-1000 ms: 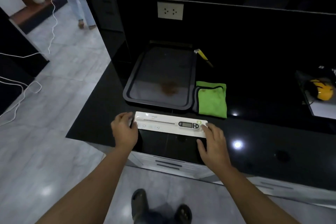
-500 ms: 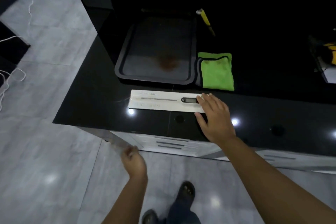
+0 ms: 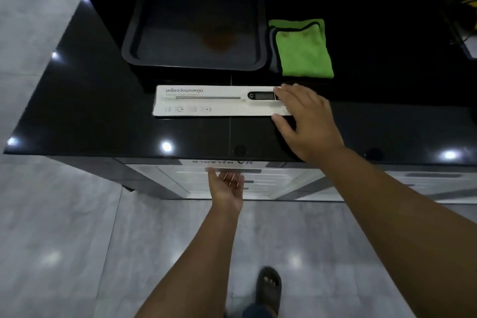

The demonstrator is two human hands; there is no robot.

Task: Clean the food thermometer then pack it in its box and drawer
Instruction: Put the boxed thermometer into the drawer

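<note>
Both hands are in view, working at different heights. The right hand [image 3: 307, 121] lies palm down on the right end of a long, flat white cardboard box [image 3: 206, 102], fingers spread over its top edge and thumb against its near edge; the hand is loosely open and rests on the box rather than closing around it. The box lies flat on a glossy black countertop [image 3: 103, 116], lengthwise from left to right, and its face shows a slim food thermometer [image 3: 247, 96] with a thin metal probe and a black digital head, partly covered by the fingers. Whether that is the thermometer itself or a printed picture cannot be told.

The left hand [image 3: 227, 184] is below the counter edge, palm up, with its fingers curled up at the top of a white drawer front [image 3: 263, 181]; whether they actually grip anything cannot be told.

Behind the box sits a dark rectangular tray [image 3: 134, 41] with a brownish stain, and just to its right lies a folded bright green cloth [image 3: 303, 51]. A sandalled foot [image 3: 268, 289] stands on the grey tiled floor [image 3: 51, 240].
</note>
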